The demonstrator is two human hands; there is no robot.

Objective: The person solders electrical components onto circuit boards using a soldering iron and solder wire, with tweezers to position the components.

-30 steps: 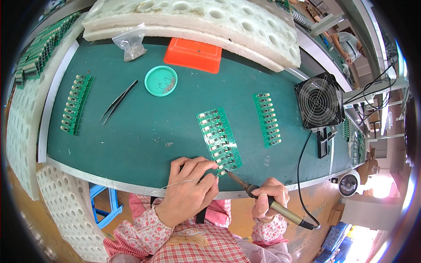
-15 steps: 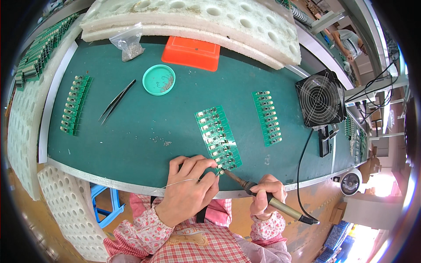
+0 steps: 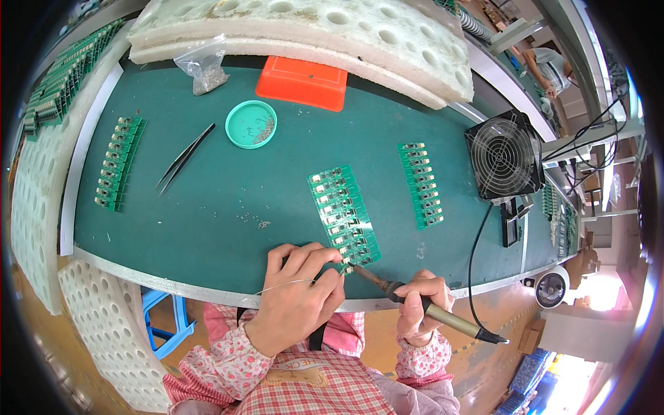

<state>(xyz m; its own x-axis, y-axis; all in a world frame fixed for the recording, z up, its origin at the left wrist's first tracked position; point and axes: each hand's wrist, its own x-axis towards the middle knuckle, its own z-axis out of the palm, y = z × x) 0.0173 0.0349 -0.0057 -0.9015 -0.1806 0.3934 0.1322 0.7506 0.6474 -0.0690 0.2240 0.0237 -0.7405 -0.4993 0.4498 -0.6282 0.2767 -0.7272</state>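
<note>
A green circuit board panel (image 3: 344, 211) with a row of small parts lies on the mat, its near end by my hands. My left hand (image 3: 297, 283) rests at that end, fingers curled, with a thin silvery solder wire (image 3: 282, 283) pinched and trailing left. Its fingertips touch or nearly touch the board's near-left corner. Gripped in my right hand (image 3: 423, 304) is a soldering iron (image 3: 446, 316). Its tip reaches the board's near end, close to my left fingertips; exact contact is too small to make out.
Two more board panels (image 3: 420, 185) (image 3: 120, 163) lie right and left. Tweezers (image 3: 185, 159), a green dish (image 3: 238, 131) of small parts, a red bin (image 3: 302, 84) and a plastic bag (image 3: 206, 72) lie farther back. A fan (image 3: 503, 155) and the iron's cord (image 3: 473, 263) are at right.
The soldering iron's handle has swung slightly up and right, with my right hand shifting a little. Its tip stays at the board's near end. My left hand is nearly unchanged.
</note>
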